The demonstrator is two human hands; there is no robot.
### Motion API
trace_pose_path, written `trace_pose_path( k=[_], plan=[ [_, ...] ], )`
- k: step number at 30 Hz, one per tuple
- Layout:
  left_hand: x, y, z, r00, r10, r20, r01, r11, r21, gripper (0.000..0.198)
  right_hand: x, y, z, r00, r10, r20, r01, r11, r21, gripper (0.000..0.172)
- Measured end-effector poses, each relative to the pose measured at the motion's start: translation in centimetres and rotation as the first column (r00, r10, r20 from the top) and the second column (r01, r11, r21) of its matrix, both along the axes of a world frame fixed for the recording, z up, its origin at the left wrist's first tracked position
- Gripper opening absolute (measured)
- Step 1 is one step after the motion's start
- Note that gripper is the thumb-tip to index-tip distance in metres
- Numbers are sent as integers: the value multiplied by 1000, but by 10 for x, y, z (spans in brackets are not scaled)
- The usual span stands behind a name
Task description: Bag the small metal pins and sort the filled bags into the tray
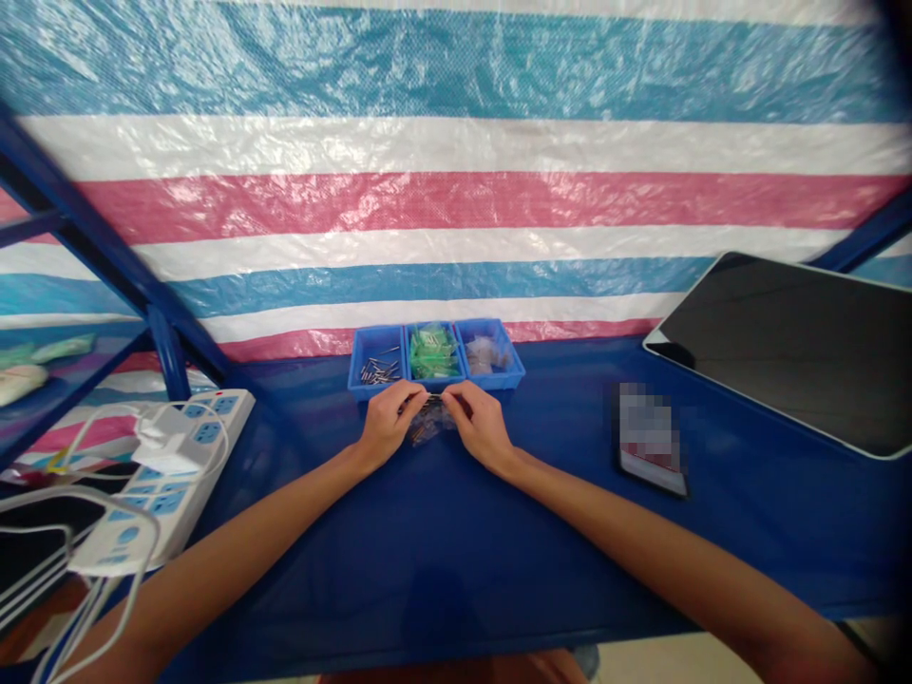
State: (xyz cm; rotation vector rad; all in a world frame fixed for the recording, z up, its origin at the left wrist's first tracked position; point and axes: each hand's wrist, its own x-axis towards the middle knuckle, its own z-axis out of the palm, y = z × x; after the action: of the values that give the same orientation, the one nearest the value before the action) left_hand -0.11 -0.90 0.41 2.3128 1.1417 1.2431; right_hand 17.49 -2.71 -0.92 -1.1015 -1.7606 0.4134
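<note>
My left hand (389, 420) and my right hand (483, 425) meet in front of three joined blue bins, each closed in a pinch. Between their fingertips runs a thin, shiny metal rod (434, 396), too small to make out in detail. Just beneath the fingers lie clear plastic bags (426, 429) with small pieces inside, partly hidden by the hands. The left bin (354, 373) contains several loose metal pins (380, 371). Green plastic packets (433, 351) fill the middle bin, and clear plastic bags (488, 354) lie in the right bin (519, 366).
On the blue table (442, 560), a phone (650, 439) with a blurred screen lies right of my hands. A dark-screened panel (790, 342) is beyond it. A white power strip (178, 484) with cables is at left. Striped sheeting (456, 204) hangs behind.
</note>
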Motion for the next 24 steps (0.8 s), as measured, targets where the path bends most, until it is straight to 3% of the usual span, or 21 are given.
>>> trace_pose_path(
  k=[17, 24],
  plan=[
    [-1, -2, -1, 996, -40, 82, 27, 988, 152, 16, 0, 4, -3, 999, 23, 27, -23, 999, 26, 21],
    [-3, -6, 2, 997, 20, 80, -28, 994, 107, 20, 1, 3, -1, 1000, 12, 8, -12, 1000, 28, 24]
  ],
)
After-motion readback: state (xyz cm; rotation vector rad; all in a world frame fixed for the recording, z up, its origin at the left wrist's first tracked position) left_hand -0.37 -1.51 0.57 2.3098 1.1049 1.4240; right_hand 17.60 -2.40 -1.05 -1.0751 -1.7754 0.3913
